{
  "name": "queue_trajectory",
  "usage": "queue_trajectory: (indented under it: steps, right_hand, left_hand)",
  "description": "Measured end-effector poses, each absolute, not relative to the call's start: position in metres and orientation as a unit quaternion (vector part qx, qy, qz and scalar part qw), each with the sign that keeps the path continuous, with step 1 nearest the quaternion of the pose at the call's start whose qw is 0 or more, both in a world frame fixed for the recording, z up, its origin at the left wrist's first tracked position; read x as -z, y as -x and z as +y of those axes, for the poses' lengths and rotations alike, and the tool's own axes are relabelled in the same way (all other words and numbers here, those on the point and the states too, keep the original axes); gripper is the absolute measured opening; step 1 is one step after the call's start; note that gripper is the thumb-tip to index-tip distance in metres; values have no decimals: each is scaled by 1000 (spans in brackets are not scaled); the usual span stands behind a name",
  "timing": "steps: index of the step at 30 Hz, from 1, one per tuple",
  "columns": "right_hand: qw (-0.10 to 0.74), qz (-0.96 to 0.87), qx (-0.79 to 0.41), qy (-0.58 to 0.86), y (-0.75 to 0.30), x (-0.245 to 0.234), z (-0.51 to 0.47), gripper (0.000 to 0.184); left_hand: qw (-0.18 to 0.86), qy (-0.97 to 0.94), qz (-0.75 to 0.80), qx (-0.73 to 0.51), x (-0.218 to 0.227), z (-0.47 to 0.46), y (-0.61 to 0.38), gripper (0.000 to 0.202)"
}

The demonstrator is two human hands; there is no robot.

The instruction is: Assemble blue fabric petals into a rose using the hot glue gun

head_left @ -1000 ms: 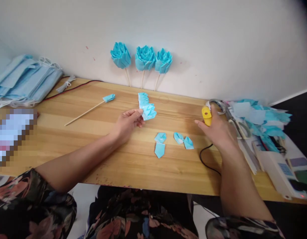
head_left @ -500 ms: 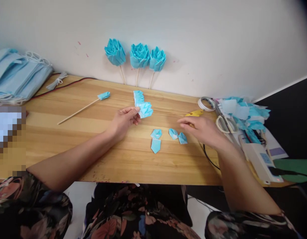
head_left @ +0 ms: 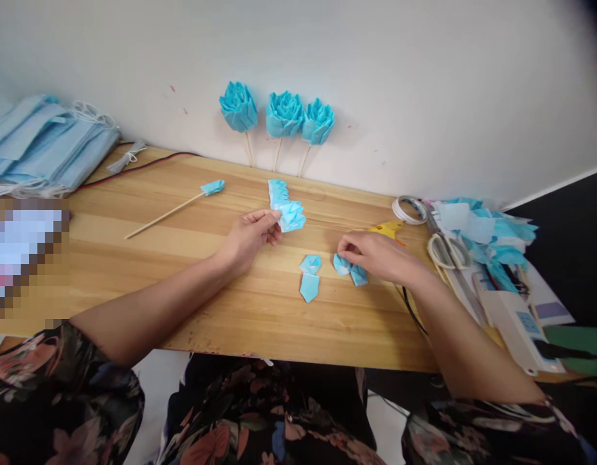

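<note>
My left hand [head_left: 257,236] pinches a strip of pleated blue petals [head_left: 291,217], whose far part rests out over the table. My right hand [head_left: 373,253] is lowered over two small folded blue petals [head_left: 359,276], thumb and fingers pressed together at the upper edge of the left one. Whether a petal is gripped is hidden by the fingers. Between the hands lie two more folded blue petals [head_left: 309,287]. Behind my right hand is a yellow glue gun [head_left: 388,228], partly covered. A thin wooden stick [head_left: 165,216] with a rolled blue tip lies on the left.
Three blue flowers on sticks [head_left: 285,115] lean against the wall. A stack of blue face masks [head_left: 46,145] lies far left, near a blurred-out screen. On the right are a tape roll [head_left: 409,210], scissors [head_left: 448,252], blue scraps [head_left: 492,226] and a white power strip [head_left: 519,329].
My right hand has moved left and down from beside the glue gun to the folded petals. My left hand still holds the petal strip. The whole view has shifted slightly.
</note>
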State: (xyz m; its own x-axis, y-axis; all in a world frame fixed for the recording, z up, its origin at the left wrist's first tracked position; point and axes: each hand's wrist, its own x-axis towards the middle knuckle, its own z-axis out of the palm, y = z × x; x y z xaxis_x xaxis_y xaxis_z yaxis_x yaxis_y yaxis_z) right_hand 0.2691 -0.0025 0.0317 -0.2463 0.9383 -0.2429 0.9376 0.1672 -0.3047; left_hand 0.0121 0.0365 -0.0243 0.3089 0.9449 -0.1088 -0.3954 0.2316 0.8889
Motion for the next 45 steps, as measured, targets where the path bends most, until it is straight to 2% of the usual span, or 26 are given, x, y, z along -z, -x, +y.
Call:
queue_trajectory:
  steps: [3,6,9,14,20,29,45]
  right_hand:
    - [206,-694,-277,632,-269,-34,0,10]
    - [408,-593,-380,582,-257,-38,4,14]
    - [486,-513,-472,528,-234,-37,6,22]
    - [509,-447,-562,475,-205,-19,1,30]
    - [484,-397,-624,469,-197,0,-6,37]
    - [490,-387,-613,483,-194,4,-3,47]
    - [500,-373,-592,510,-190,5,2,47]
  left_hand:
    - [701,-403,344,-478,27,37,-12,30]
    - [703,-397,344,-479,27,37,-13,33]
    - [707,-392,348,-474,23,36,-13,35]
    - [704,-400,360,-463,20,35,-12,34]
    - [702,-410,349,-465,24,37,-13,30]
    - [702,-421,352,-454,24,36,-12,30]
    - [709,-417,349,-449,21,35,-12,31]
